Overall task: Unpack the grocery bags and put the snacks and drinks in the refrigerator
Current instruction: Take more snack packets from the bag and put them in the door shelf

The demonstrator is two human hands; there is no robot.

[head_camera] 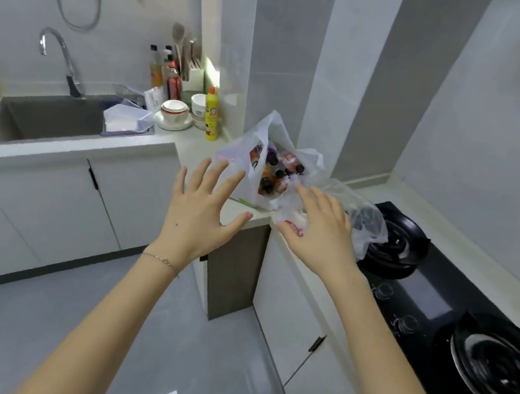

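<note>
Both arms reach out toward the counter corner, where two plastic bags sit. The left hand (201, 207) is spread wide, fingers splayed and palm down, holding nothing; it hangs just short of the white bag (248, 156), its fingertips overlapping the bag's near side from where I stand, though I cannot tell if they touch. The right hand (322, 228) is also open and flat, fingers stretched toward the far left, empty; it lies over the clear bag (365, 222), and whether it presses on the plastic I cannot tell.

The white bag stands on the counter (191, 146) with its mouth gaping, and inside it are several bottles (277, 172) with dark caps and orange-red labels, lying packed together. The clear bag is crumpled just to its right, spilling partly over the edge of the black stove (425, 295) and against the far burner. Something with red print shows under the right hand's thumb side, too blurred to name.

Farther left along the counter are a yellow bottle (212, 113), stacked bowls (174, 112), and a sink (46, 117) with a tap (60, 57). On the near right, a dark pan (499, 371) rests on the stove.

A thin bracelet (160, 259) circles the left wrist.
</note>
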